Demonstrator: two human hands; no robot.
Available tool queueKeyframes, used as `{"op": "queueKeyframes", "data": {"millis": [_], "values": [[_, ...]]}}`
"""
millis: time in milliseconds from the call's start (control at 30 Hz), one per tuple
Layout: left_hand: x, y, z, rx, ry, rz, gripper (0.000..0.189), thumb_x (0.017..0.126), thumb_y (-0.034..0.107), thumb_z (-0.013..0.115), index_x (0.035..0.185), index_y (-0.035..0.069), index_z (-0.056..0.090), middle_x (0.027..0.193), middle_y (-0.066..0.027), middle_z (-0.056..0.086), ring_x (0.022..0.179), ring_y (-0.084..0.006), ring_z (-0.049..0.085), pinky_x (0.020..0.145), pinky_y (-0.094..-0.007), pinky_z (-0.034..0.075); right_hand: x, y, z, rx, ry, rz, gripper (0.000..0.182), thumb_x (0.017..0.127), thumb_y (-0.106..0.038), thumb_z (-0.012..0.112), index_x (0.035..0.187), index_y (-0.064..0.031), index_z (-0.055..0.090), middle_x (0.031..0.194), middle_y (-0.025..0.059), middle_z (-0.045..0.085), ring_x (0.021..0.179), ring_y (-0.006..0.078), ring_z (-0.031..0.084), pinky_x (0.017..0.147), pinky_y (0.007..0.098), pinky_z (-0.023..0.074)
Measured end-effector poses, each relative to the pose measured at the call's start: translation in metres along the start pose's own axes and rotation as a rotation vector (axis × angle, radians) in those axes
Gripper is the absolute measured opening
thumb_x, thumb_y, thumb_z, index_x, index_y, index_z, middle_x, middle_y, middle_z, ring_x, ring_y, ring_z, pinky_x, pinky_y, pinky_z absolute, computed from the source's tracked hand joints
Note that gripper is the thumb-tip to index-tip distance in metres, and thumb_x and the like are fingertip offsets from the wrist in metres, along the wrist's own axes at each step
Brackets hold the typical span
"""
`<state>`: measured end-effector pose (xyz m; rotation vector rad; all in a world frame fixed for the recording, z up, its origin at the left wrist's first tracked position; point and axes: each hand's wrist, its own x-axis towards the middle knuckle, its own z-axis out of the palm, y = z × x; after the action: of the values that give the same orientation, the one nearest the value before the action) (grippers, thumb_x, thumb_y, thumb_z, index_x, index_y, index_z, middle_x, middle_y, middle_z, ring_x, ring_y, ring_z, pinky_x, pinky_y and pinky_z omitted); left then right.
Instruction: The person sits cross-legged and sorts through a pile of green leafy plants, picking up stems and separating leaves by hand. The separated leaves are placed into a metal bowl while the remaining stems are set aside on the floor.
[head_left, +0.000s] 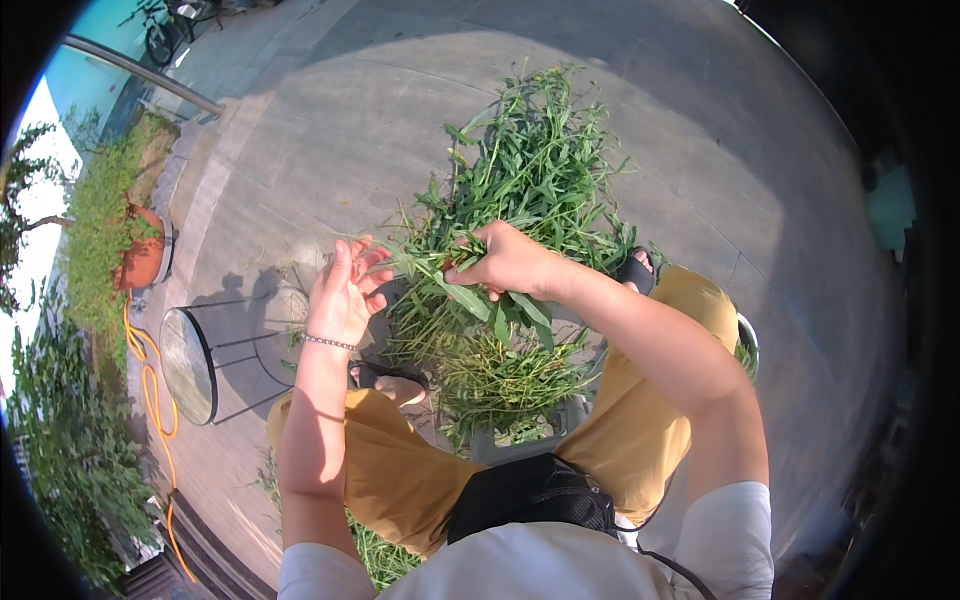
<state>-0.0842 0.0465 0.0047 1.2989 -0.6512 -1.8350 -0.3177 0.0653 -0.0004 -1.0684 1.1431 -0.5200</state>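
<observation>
My right hand is closed around a small bunch of leafy green stems, whose broad leaves hang below the fingers. Left of it, my left hand is raised palm up with its fingers apart, close to the thin tips of the stems; whether they touch is unclear. Beyond both hands a large heap of long-leaved green plants lies on the paved ground. A pile of cut stems sits between my feet, partly over a grey plastic item that I cannot identify.
A round-topped stool with thin metal legs stands or lies at the left, beside an orange hose or cord. Further left are a terracotta pot and shrubs. A metal bowl rim shows behind my right knee. Bicycles are at the far upper left.
</observation>
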Motion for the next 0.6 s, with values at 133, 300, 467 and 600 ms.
{"op": "queueKeyframes", "data": {"millis": [133,300,467,600], "values": [[-0.008,-0.022,0.008,0.261,-0.154,-0.049,0.017,0.087,0.023,0.058,0.095,0.009,0.056,0.083,-0.0002,0.060,0.073,-0.0106,0.059,0.051,-0.0199,0.042,-0.003,0.004,0.013,0.090,-0.146,0.010,0.025,0.073,-0.014,0.069,0.093,0.0006,0.063,0.072,0.0041,0.059,0.053,0.0094,0.048,0.043,0.0233,0.0411],[-0.004,-0.024,0.010,0.301,-0.144,-0.068,0.006,0.086,0.015,0.056,0.090,0.010,0.055,0.079,-0.0008,0.059,0.068,-0.0099,0.057,0.048,-0.0201,0.040,-0.001,0.008,0.006,0.001,-0.180,0.003,0.029,0.073,-0.019,0.071,0.095,-0.0028,0.063,0.074,0.0016,0.059,0.051,0.0080,0.046,0.046,0.0220,0.0386],[-0.005,-0.020,0.011,0.333,-0.167,-0.078,0.007,0.085,0.013,0.055,0.091,0.010,0.053,0.076,-0.0040,0.059,0.065,-0.0091,0.055,0.046,-0.0187,0.037,0.001,-0.002,-0.005,-0.083,-0.111,-0.024,0.023,0.074,-0.016,0.070,0.092,-0.0042,0.064,0.072,0.0014,0.060,0.054,0.0077,0.048,0.049,0.0227,0.0416],[-0.005,-0.018,0.012,0.245,-0.143,-0.153,0.008,0.085,0.015,0.056,0.091,0.010,0.053,0.075,-0.0063,0.059,0.061,-0.0075,0.051,0.044,-0.0165,0.034,0.019,0.017,-0.009,-0.446,0.275,-0.457,0.020,0.073,-0.011,0.068,0.091,-0.0022,0.065,0.077,0.0079,0.065,0.065,0.0121,0.058,0.061,0.0267,0.0472]]}}
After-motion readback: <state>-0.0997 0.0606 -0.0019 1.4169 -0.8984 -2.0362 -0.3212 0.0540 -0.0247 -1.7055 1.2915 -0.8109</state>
